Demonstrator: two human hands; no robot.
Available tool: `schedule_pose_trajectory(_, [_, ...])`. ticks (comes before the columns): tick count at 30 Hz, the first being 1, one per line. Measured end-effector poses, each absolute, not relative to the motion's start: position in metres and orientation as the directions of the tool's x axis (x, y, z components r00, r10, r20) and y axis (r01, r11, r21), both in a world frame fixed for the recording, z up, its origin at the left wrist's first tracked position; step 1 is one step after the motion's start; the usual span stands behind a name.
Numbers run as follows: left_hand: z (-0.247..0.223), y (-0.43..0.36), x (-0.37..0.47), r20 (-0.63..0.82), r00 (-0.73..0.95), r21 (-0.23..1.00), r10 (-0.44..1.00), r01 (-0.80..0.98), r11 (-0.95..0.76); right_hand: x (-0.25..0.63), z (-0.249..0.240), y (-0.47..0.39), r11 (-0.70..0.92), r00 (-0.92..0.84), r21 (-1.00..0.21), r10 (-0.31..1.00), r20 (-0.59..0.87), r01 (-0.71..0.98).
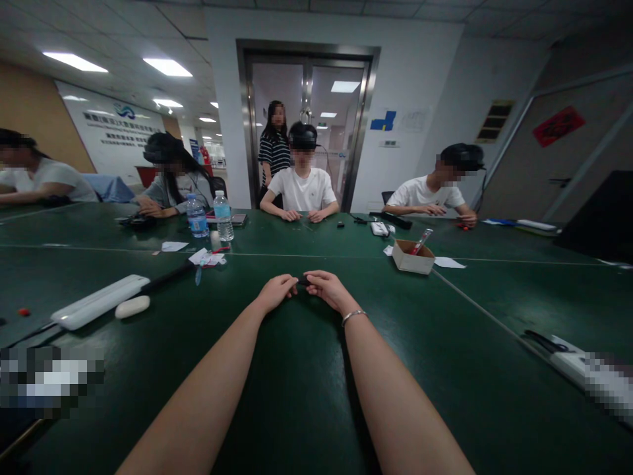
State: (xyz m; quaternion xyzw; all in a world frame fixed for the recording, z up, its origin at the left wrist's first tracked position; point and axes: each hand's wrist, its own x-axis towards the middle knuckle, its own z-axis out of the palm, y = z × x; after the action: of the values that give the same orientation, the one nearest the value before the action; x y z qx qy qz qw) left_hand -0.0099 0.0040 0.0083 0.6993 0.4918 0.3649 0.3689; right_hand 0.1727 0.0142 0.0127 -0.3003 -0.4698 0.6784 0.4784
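Observation:
Both of my arms reach forward over the dark green table (297,369). Between my hands is a small black object (302,280), too small and too covered by fingers to name. My right hand (324,289), with a silver bangle (354,316) at the wrist, pinches it from the right. The closed fingertips of my left hand (277,292) grip its left end. The object is held at or just above the tabletop; the exact gap cannot be made out.
An open cardboard box (414,262) with a red-and-clear item stands right of my hands. Two water bottles (223,216) and papers (208,257) lie ahead left. A white power strip (101,302) and white oval case (132,307) are left. Several people in headsets sit around the table.

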Motion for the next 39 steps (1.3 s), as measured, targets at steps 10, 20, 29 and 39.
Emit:
schedule_pose_trajectory(10, [0.0058,0.0039,-0.0111,0.163,0.215,0.876,0.963,0.418,-0.242,0.1717,0.0132,0.0130,-0.091,-0.361,-0.922,0.931,0.055,-0.375])
schedule_pose_trajectory(20, [0.0081,0.0026,-0.0085,0.191,0.187,0.926,0.964,0.292,-0.240,0.1712,0.0130,0.0138,-0.096,-0.348,-0.927,0.937,0.040,-0.364])
schedule_pose_trajectory(29, [0.0046,0.0056,-0.0094,0.211,0.185,0.926,0.960,0.275,-0.257,0.1705,0.0139,0.0130,-0.098,-0.338,-0.924,0.940,0.035,-0.370])
schedule_pose_trajectory(39, [0.0015,0.0079,-0.0111,0.211,0.181,0.917,0.961,0.305,-0.259,0.1700,0.0151,0.0122,-0.104,-0.339,-0.927,0.940,0.026,-0.360])
